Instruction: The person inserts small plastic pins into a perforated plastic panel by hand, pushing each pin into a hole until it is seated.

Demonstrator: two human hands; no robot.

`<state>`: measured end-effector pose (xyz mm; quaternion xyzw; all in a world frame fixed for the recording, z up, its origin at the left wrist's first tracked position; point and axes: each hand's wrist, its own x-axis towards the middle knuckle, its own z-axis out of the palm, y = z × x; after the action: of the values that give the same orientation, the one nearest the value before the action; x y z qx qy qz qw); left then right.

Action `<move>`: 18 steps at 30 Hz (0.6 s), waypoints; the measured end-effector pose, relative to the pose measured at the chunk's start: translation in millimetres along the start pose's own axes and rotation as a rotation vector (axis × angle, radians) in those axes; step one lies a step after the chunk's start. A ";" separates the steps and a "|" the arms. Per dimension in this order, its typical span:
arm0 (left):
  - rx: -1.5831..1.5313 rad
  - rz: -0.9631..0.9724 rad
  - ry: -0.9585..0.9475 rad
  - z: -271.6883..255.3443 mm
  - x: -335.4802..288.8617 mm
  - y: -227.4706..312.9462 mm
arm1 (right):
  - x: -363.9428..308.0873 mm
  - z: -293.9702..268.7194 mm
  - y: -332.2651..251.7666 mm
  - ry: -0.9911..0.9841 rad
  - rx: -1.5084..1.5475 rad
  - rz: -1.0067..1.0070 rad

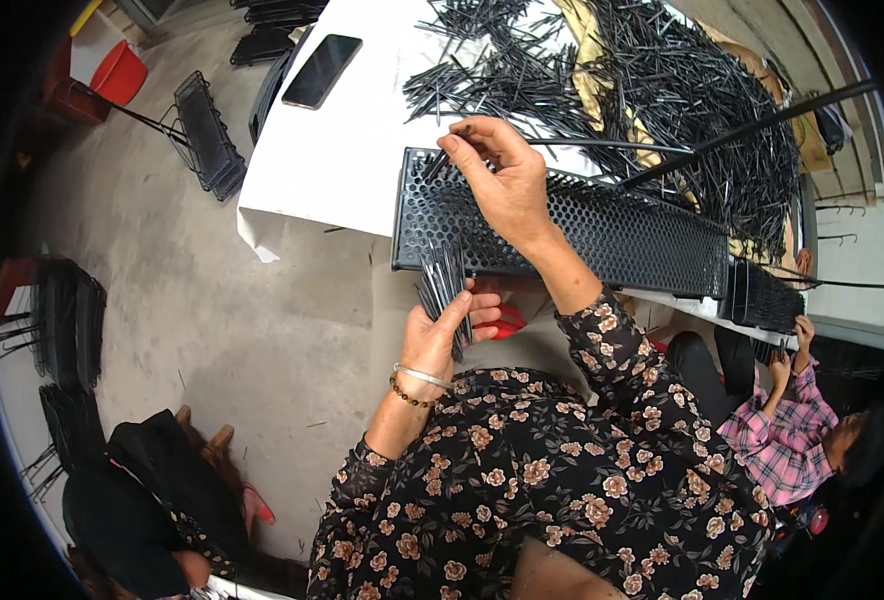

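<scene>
In my left hand [437, 338], below the near left end of a black perforated metal rack [592, 230], is a bundle of thin black strips [444, 280], their tips fanned upward. Over the rack's left end, my right hand [512, 185] is closed, thumb and fingertips pinched on a thin black strip [437, 163] that slants down toward the holes. Whether its lower end sits in a hole I cannot tell. Short black tips stand in a row along the rack's far edge.
A heap of loose black strips [702, 110] covers the white table [312, 175] behind the rack. A phone [323, 71] lies at the table's left. Black wire racks [207, 135] and a red bucket [119, 73] stand left. A person in pink plaid [782, 440] works at right.
</scene>
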<state>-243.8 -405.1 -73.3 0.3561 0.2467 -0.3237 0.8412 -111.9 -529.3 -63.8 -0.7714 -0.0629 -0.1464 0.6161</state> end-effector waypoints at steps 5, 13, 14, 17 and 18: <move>-0.027 -0.005 0.022 -7.0 2.0 4.7 | 2.4 15.2 11.7 0.004 -0.057 -0.047; -0.036 0.010 -0.032 -10.9 4.2 5.1 | 0.4 15.8 9.9 -0.045 -0.259 -0.205; -0.038 0.008 -0.030 -10.6 4.3 5.5 | -1.1 16.8 11.4 -0.035 -0.271 -0.224; -0.031 0.007 -0.019 -9.4 5.7 7.0 | -3.8 17.3 12.5 -0.050 -0.293 -0.236; -0.032 0.012 -0.028 -9.9 6.5 6.3 | -4.5 15.6 11.5 -0.064 -0.328 -0.260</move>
<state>-236.7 -396.6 -80.9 0.3393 0.2379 -0.3197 0.8521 -110.7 -516.4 -78.9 -0.8510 -0.1567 -0.2083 0.4560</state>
